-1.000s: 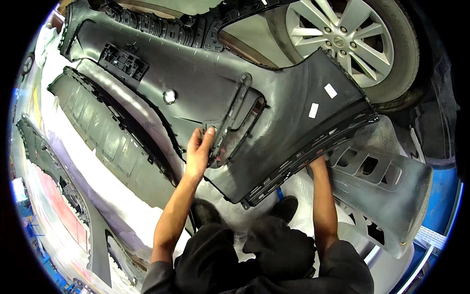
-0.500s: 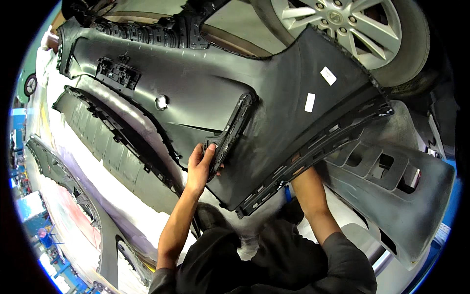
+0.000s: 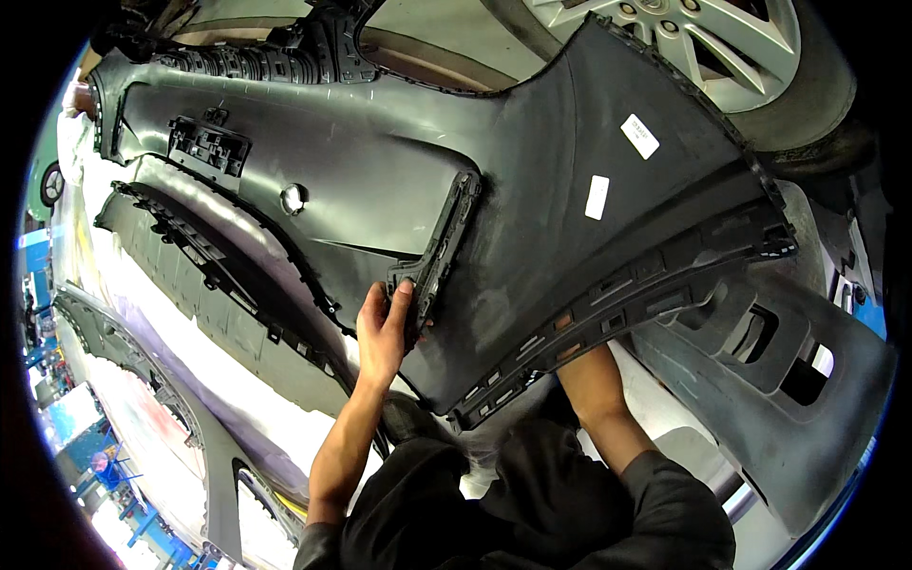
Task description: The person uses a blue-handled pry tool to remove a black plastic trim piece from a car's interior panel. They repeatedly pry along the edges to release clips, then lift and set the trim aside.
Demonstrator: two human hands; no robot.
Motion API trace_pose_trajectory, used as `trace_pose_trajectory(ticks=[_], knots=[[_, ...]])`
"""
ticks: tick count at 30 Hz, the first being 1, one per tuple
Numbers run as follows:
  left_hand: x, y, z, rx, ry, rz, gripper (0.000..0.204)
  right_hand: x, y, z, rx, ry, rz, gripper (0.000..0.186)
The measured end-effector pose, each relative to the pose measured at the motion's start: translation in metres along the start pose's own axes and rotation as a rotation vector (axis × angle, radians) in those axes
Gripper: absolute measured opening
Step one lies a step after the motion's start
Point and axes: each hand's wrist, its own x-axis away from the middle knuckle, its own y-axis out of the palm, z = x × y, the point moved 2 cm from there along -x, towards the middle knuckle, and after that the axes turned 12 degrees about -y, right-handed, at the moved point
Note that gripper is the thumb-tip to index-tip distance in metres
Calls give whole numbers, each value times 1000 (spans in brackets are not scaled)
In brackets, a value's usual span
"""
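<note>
A large black car bumper cover lies across the view with its inner side up, showing two white labels, a round hole and a slotted lower edge. My left hand is closed on the lower end of a long raised bracket on the cover, thumb on top. Its other fingers are partly hidden behind the bracket. Under the slotted edge of the cover reaches my right hand; the cover hides its fingers, so I cannot see what they do.
A car wheel stands beyond the cover at the upper right. Another dark panel with rectangular openings lies at right. To the left are a long grey-black trim piece and a further bumper-like panel over white sheeting.
The cover's right end now sits slightly lower and farther right, while its left part appears shifted left. The wheel shows higher in view. My left hand keeps its hold; my right stays underneath.
</note>
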Motion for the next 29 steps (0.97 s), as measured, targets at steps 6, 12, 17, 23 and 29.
trace_pose_trajectory(ticks=[6, 12, 17, 23, 29], knots=[[-15, -12, 0, -571, 118, 179, 65, 30, -10, -10, -38, 74, -39, 37], [7, -21, 37, -1090, 232, 319, 63, 38, 12, 17, 91, -138, -41, 37], [7, -25, 37, -1238, 410, 311, 55, 43, 13, 17, 145, -177, -47, 39], [8, -19, 80, -1132, 705, 324, 44, 52, 3, 16, 56, -47, -103, 46], [-7, 27, 98, -1052, 745, 247, 46, 119, -2, 8, 193, -192, -150, 35]])
